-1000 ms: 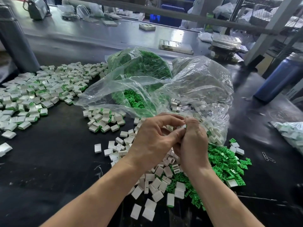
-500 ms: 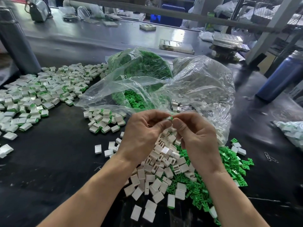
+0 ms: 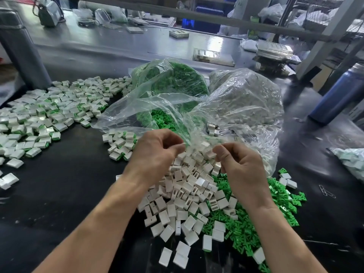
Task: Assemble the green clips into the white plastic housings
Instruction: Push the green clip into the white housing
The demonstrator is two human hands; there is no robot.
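Both hands hover apart above the heap of white housings [image 3: 189, 194] on the black table [image 3: 59, 194]. Left hand [image 3: 155, 152] has its fingers curled inward toward the thumb; whether anything sits between them cannot be told. Right hand [image 3: 238, 164] is curled the same way, thumb against forefinger, and again any small part in the pinch is hidden. Loose green clips [image 3: 275, 209] lie spread beside and partly under the housings, on the right. Behind the hands, two clear plastic bags [image 3: 236, 99] hold more clips and housings. Finished pieces [image 3: 49, 119], white with green showing, cover the table on the left
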